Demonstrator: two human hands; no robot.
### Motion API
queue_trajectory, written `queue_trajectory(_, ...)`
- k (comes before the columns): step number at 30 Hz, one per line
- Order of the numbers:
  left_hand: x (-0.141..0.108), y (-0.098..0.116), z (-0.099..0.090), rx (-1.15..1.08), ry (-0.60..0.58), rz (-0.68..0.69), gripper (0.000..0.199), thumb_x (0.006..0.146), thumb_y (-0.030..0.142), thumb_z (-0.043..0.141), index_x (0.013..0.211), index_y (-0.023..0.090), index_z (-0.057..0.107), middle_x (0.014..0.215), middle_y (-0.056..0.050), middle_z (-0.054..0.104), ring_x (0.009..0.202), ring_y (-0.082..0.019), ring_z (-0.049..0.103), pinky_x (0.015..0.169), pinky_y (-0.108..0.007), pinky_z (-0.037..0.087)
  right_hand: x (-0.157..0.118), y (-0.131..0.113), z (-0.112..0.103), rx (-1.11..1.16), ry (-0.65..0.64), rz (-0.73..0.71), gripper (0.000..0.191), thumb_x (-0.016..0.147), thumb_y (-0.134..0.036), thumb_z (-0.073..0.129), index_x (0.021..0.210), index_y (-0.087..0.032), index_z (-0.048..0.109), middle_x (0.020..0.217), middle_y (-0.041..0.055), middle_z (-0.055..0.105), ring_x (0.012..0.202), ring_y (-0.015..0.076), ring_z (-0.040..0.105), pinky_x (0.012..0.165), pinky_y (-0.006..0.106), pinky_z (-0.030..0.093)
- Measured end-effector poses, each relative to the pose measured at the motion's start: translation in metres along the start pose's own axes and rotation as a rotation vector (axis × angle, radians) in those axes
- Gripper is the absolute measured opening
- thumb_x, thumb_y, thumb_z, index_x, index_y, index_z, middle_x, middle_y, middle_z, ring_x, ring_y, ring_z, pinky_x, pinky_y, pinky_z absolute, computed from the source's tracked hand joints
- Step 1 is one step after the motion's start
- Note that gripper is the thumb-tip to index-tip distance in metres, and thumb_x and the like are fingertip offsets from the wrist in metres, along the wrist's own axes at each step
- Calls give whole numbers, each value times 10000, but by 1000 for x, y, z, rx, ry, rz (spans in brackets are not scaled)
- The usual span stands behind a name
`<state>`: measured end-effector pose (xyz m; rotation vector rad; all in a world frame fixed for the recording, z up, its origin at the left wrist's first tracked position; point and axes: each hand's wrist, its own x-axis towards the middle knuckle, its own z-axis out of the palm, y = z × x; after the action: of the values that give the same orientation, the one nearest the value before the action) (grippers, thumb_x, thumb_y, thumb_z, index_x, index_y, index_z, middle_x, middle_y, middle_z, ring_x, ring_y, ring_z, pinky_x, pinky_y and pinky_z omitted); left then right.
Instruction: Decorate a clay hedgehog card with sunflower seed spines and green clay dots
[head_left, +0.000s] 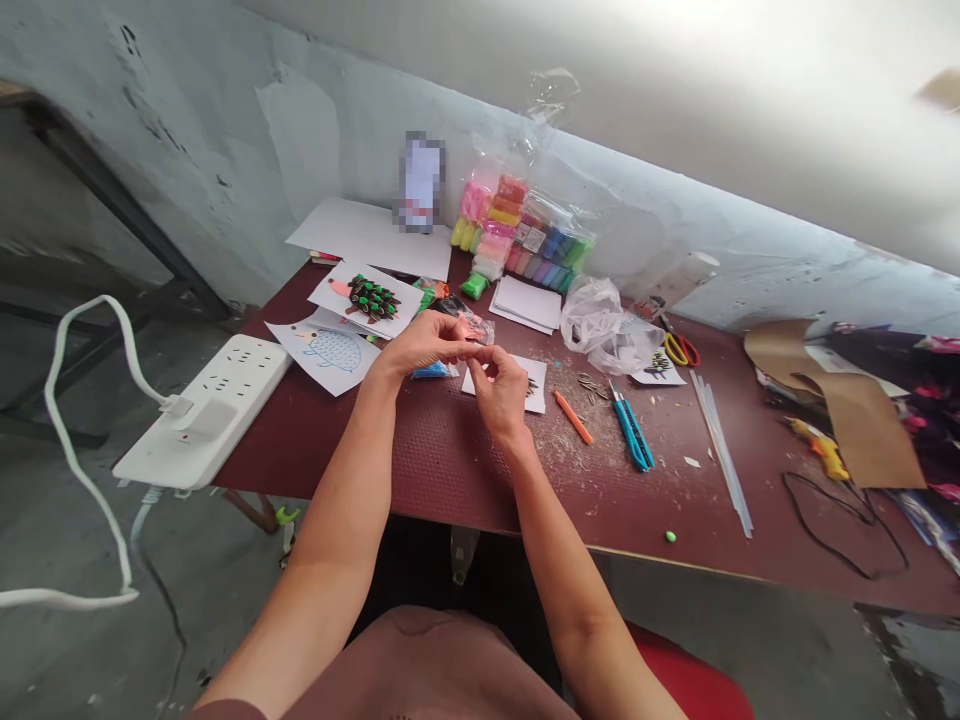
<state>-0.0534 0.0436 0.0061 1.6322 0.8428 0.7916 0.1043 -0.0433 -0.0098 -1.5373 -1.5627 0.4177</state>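
My left hand [421, 343] and my right hand [501, 392] meet above the table, their fingertips pinched together. Whatever they hold, if anything, is too small or hidden to make out. Behind and under my right hand lies a white card [535, 400] with dark seed-like pieces on it, partly covered. Just right of it are an orange stick-like tool [574, 417], a loose pile of striped seeds [593, 387] and a teal utility knife [633, 430]. Beyond my left hand lies a card with a hedgehog of dark seeds and green dots [373, 297]. Nearby is a blue hedgehog drawing [328, 352].
Packs of coloured modelling clay [525, 240] lean against the wall by a blurred phone [421, 185]. A white power strip [206, 410] sits at the table's left edge. Scissors [681, 349], clear glue sticks [721, 450], a yellow glue gun [821, 447] and a green clay ball [670, 536] lie rightward.
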Motion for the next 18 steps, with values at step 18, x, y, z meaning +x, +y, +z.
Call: queue_trajectory(18,-11,11,-6,594,84,-155,267,807,354,698,602,182,693,615,-29,669,639,-190,590,624,-305,378,4,0,-4,-251,-204,59,138,963,-228,634,944,-204,769,913,51,783,869,210,681,823,315,472)
